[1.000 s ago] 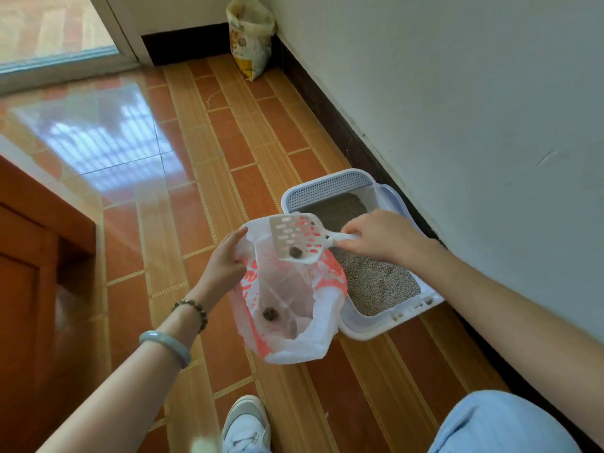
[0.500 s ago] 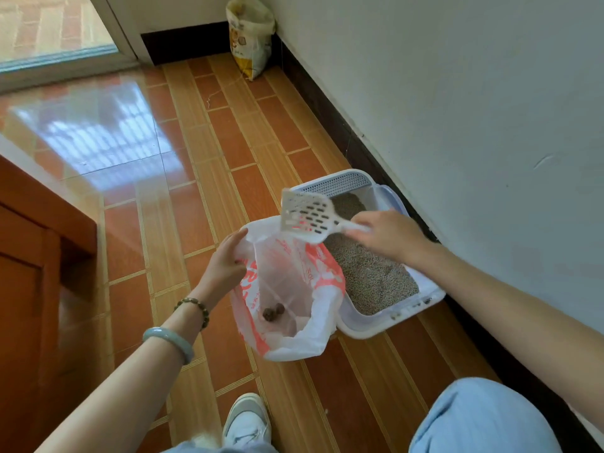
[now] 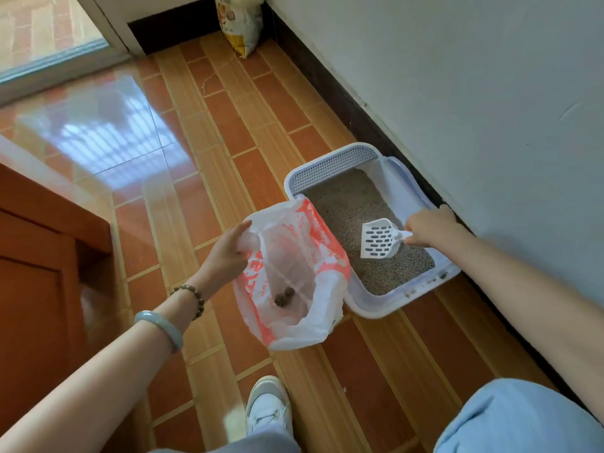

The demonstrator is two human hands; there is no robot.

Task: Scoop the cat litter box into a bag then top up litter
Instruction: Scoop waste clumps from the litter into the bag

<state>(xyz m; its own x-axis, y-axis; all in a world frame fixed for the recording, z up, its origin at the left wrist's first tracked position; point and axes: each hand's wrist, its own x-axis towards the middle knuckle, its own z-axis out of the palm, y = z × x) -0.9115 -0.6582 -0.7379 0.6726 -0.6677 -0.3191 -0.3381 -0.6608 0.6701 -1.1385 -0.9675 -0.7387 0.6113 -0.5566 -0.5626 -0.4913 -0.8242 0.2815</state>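
Note:
A white litter box (image 3: 369,307) with grey litter (image 3: 353,207) sits on the floor by the wall. My right hand (image 3: 428,228) grips the handle of a white slotted scoop (image 3: 377,238), which hangs empty just above the litter. Left of the box, my left hand (image 3: 225,256) holds the rim of a white and orange plastic bag (image 3: 313,250), keeping its mouth wide. Dark clumps (image 3: 283,295) lie at the bottom of the bag.
A yellow and white litter sack (image 3: 240,24) leans in the far corner. A wooden cabinet (image 3: 42,256) stands at the left. My white shoe (image 3: 268,410) and blue-clad knee (image 3: 519,420) are at the bottom. The wall runs along the right.
The clump dropped from the scoop into the bag. My right hand swung the empty scoop right and down, from over the bag to over the litter. The left hand kept hold of the bag.

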